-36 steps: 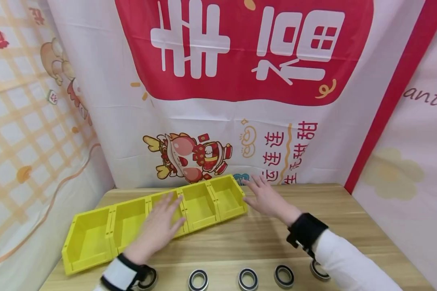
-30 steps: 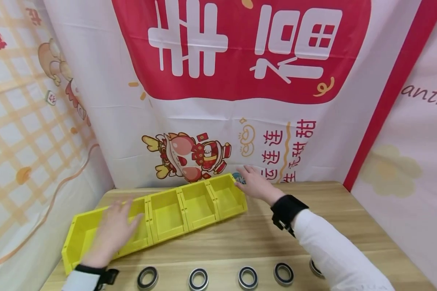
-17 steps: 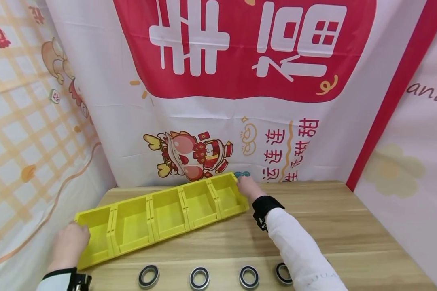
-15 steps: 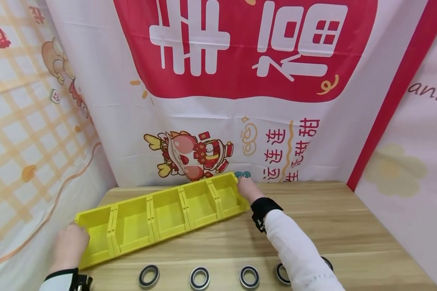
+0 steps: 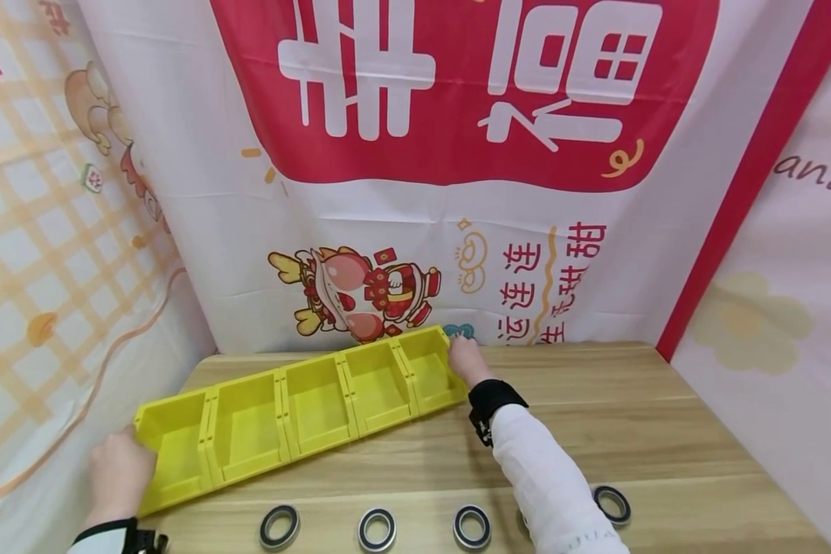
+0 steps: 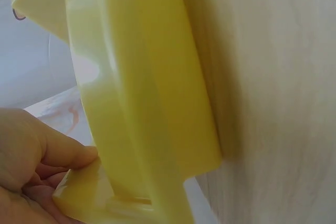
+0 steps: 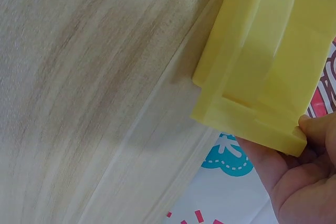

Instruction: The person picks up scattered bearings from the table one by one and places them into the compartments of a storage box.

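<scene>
L hand is on the near L end of the yellow bin row, grip closed down to a pinch: per the L wrist cam, thumb pressing the end lip, the other fingers partly out of sight. R hand has the far R end, grip likewise narrowed to a pinch, thumb one side of the lip, fingers the other. So the bin row sits b/w the two hands, running diag. across the desk, L end closer to the person, R end back by the white backdrop. Five compartments side by side, all facing up & fwd. Can't tell from these angles if the whole base touches the desk. Down front, ring bearings in a rough line: three L of the R arm, all flat, spaced apart & clear of the bin row; one more just R of the white sleeve, w/ a sliver of another peeking out at the sleeve's L edge. Black strap round the R wrist, sim. one on the L. Up behind: red panel w/ big white characters, dragon cartoon lower down, right behind the bins. Orange-checked cloth hangs L side, pale cloth R side.
</scene>
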Motion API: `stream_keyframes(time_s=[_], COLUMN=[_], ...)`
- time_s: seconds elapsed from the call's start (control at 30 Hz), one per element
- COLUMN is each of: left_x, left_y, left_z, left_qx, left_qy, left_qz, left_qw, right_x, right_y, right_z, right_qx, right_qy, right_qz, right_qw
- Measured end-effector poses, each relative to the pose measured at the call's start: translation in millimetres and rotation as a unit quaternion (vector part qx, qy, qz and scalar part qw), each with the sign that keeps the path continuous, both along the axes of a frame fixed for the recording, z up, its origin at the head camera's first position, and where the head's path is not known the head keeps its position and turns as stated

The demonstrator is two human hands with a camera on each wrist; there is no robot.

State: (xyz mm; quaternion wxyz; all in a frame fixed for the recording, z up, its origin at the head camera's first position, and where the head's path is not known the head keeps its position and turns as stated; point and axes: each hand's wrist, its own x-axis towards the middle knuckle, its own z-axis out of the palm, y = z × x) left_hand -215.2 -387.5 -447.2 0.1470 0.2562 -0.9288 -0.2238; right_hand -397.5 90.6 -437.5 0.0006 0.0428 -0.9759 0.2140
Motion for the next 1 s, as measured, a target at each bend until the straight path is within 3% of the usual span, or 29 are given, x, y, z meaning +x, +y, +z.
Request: stream_keyframes(time_s=[0.33, 0.6, 0.83, 1.0], left_x=[-0.3, -5.9, -19.5, -26.2], left_y=[4, 17, 36, 54], left_z=[-5.6, -5.9, -4.8, -2.1], left_qx=[0.003, -0.01, -0.029, -0.033], left_qy=[-0.012, 0.026, 0.042, 0.047], left_qz=[0.007, -0.043, -0.081, -0.126], left_qw=[0.9999, 0.9987, 0.9954, 0.9903], right_x=[5.1, 14.3, 26.1, 37.3], right_y=[15, 41, 78, 106], right_z=[-6.0, -6.2, -3.4, -5.6], right_qx=[-0.041, -0.081, -0.111, -0.108], right_qy=[-0.025, -0.032, -0.03, 0.001], right_qz=[0.008, 0.011, 0.018, 0.042], right_qw=[0.999, 0.996, 0.993, 0.993])
